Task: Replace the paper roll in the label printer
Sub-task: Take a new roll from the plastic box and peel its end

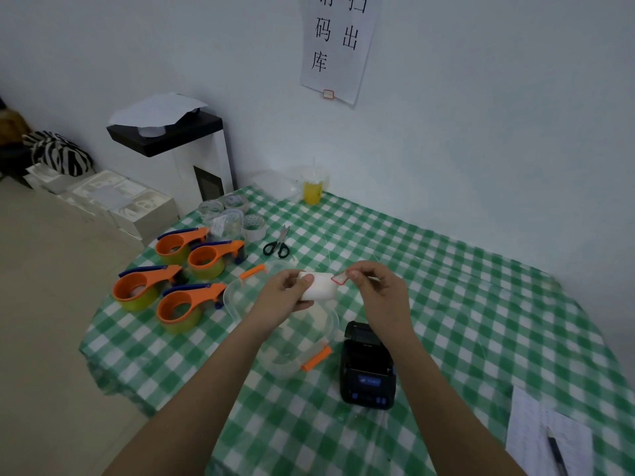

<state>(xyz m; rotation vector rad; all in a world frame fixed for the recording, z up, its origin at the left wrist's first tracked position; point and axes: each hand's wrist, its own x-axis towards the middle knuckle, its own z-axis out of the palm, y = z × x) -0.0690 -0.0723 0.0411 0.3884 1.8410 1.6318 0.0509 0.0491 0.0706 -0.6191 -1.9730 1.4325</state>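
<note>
Now the left hand (292, 292) clasps the roll (321, 286) in mid-air above the clear box (330, 333), thumb pressed on its near face, while the right hand (376, 286) pinches the red-edged tab (340, 278) at the roll's free end between thumb and forefinger. The printer (367, 367) sits on the table (481, 304) just below the right forearm, lid up and bay exposed (whether an old core is left inside I cannot tell).

The step in hand looks like freeing the sealed end. To do it well, peel the tab slowly along the winding, not across it, so the paper comes away without tearing. Keep the left thumb firm so the roll does not spin loose. Draw out only a short tail, enough to reach past the printer's slot once the roll drops in.
</note>
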